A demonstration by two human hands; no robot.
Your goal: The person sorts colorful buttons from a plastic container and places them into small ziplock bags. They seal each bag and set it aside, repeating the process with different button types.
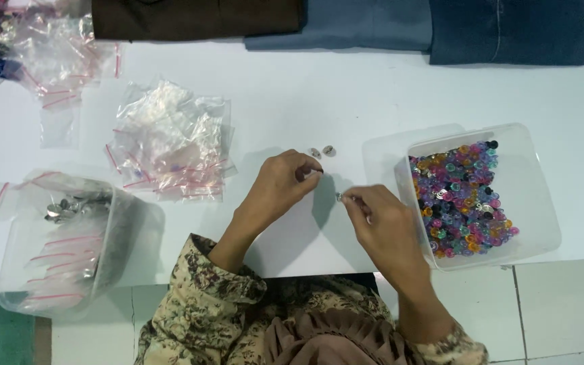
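My left hand rests on the white table with its fingers curled, pinching something small and dark at the fingertips. My right hand sits just to the right and pinches a tiny silvery piece between thumb and forefinger. The two hands are a few centimetres apart. Two small silver pieces lie on the table just beyond my left hand. A clear plastic box holding several coloured beads stands right of my right hand.
A pile of small clear zip bags lies at the left centre. Another clear container with bags and silver parts overhangs the front left edge. More bags lie far left. Folded brown and blue cloth lines the far edge.
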